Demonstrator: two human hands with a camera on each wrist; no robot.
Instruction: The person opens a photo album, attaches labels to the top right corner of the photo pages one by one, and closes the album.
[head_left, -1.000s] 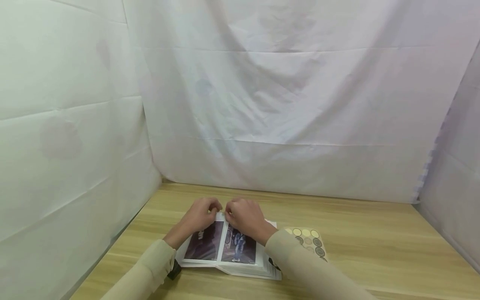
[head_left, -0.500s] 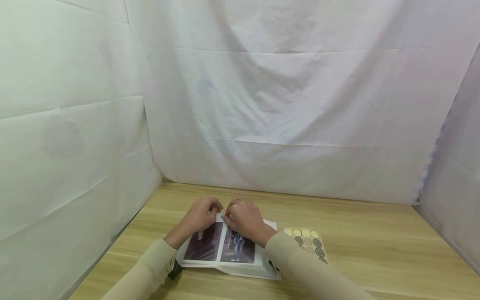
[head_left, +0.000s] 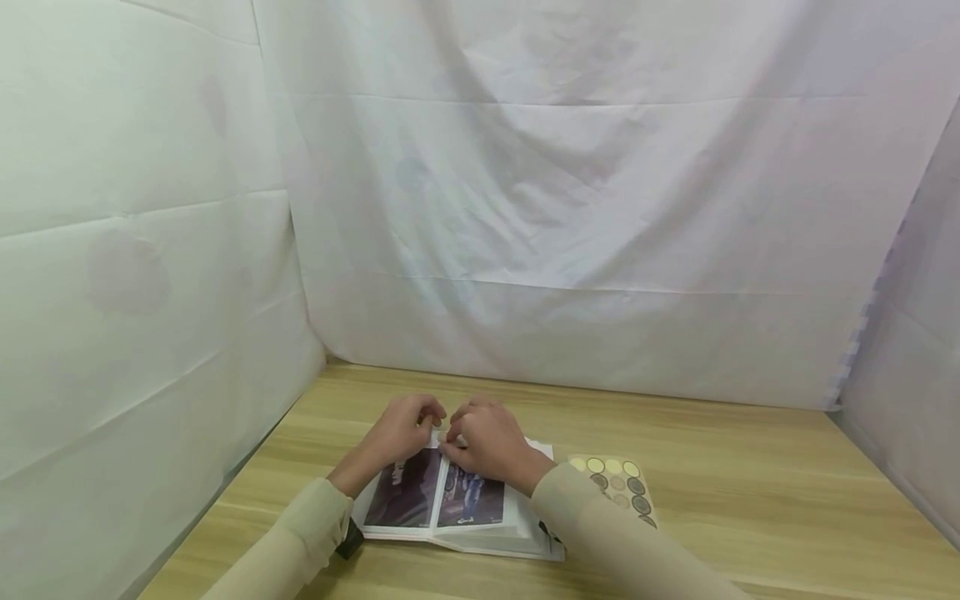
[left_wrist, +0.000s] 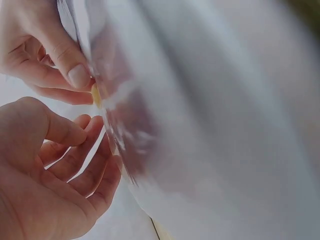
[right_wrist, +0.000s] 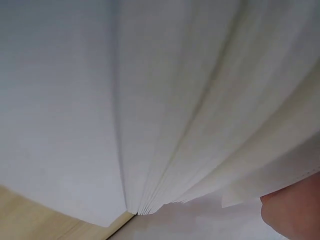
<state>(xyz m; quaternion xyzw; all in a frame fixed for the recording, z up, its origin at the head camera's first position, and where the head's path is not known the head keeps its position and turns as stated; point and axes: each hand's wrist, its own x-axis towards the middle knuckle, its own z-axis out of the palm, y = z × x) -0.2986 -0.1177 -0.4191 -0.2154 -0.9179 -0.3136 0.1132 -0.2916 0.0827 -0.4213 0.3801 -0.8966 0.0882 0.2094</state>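
"White cloth (head_left: 562, 208) at back and sides, wood-grain desk (head_left: 750, 475). Album (head_left: 525, 518)?"

"Near side of the desk, lying open under both hands. Two dark photos (head_left: 405, 496) showing; the right-hand one has a figure in blue."

"Left hand (head_left: 400, 429)?"

"Top of the album. Grip loose, fingers half-bent, small gap at the thumb, fingertips at the page edge (left_wrist: 116, 150)."

"Right hand (head_left: 491, 440)?"

"Just beside the left, same edge. Grip narrow: thumb and finger pinch a small yellow tab (left_wrist: 96, 95) at the page edge."

"Right wrist view?"

"Pages (right_wrist: 165, 100) fanned, blurry; bit of hand lower right."

"Rest?"

"Dotted sheet (head_left: 617, 482) right of the album, partly behind the right sleeve (head_left: 600, 525). Black block (head_left: 349, 540) by the left cuff (head_left: 333, 512)."
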